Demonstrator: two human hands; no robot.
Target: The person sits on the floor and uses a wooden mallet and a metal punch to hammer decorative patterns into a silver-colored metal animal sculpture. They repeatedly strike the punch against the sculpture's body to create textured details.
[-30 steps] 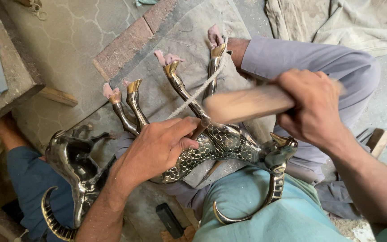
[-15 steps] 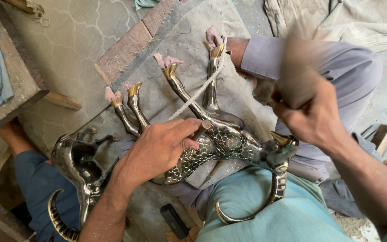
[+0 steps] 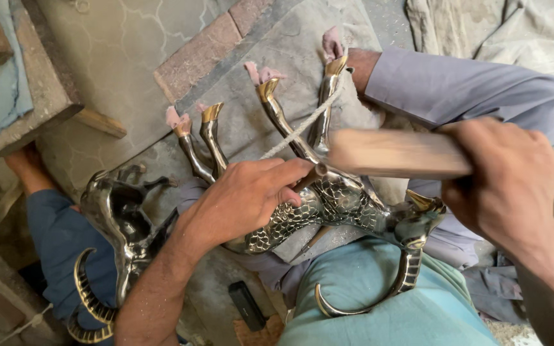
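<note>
Head view. Metal animal figure (image 3: 328, 205) lies on its back across the person's lap, centre of scene: dark polished body with scale-like engraving, four legs pointing far, gold hooves, curved ribbed horn near. A rope (image 3: 302, 125) is tied round the legs. Left hand (image 3: 245, 195) closed on a small chisel (image 3: 309, 176) set against the body. Right hand (image 3: 508, 182) gripped round a wooden mallet (image 3: 395, 154), blurred, covering part of the figure. Second similar figure (image 3: 120, 224) at near left. Black bar (image 3: 246, 305) on the floor, near.
</note>
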